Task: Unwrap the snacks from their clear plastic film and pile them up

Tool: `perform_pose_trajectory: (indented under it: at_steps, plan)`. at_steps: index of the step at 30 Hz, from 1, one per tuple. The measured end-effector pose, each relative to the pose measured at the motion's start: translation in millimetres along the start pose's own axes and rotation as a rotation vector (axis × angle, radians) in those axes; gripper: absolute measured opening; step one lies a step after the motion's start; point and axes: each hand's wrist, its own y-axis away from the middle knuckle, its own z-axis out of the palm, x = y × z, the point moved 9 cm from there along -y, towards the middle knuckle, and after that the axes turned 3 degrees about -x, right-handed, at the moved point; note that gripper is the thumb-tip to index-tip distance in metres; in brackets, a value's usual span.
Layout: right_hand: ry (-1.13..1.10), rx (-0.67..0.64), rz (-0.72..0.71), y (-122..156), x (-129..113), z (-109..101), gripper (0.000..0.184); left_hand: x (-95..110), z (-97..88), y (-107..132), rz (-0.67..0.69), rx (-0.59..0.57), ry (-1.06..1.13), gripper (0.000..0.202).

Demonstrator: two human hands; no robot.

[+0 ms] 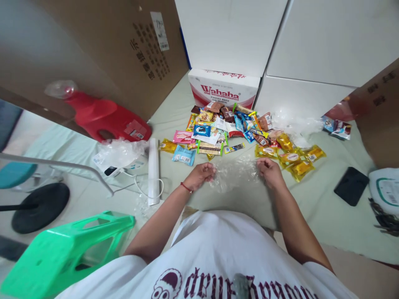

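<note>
A clear plastic bag (235,174) is stretched flat between my two hands, just above the cloth in front of my body. My left hand (202,174), with a red string at the wrist, pinches its left edge. Its right edge is gripped by the closed fingers of my right hand (270,171). Beyond the bag lies a pile of wrapped snacks (227,124) in many colours. Several yellow snack packets (291,158) are grouped past my right hand. A light blue packet (183,155) lies beyond my left hand.
Behind the snacks stands a Wahaha carton (224,89). More clear plastic bags (293,122) are heaped to its right. A red jug (109,116) and a white roll (153,172) are on the left, above a green stool (71,249). A black flat object (351,186) lies at right.
</note>
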Motion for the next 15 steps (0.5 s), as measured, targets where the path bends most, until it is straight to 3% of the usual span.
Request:
perform_pose_trajectory:
  at_steps: [5, 9, 12, 15]
  plan:
    - [0.031, 0.077, -0.085, 2, -6, -23, 0.029, 12, -25.0, -3, 0.074, 0.074, -0.176, 0.050]
    - [0.275, 0.024, -0.294, 24, -37, -25, 0.022, 27, -33.4, -2, 0.149, 0.099, -0.295, 0.045]
    - [0.433, -0.175, -0.554, 61, -68, -10, 0.017, 47, -32.8, 7, 0.294, 0.105, -0.352, 0.041]
    - [0.546, -0.388, -0.715, 103, -82, 0, 0.020, 67, -18.8, 29, 0.446, -0.003, -0.393, 0.035]
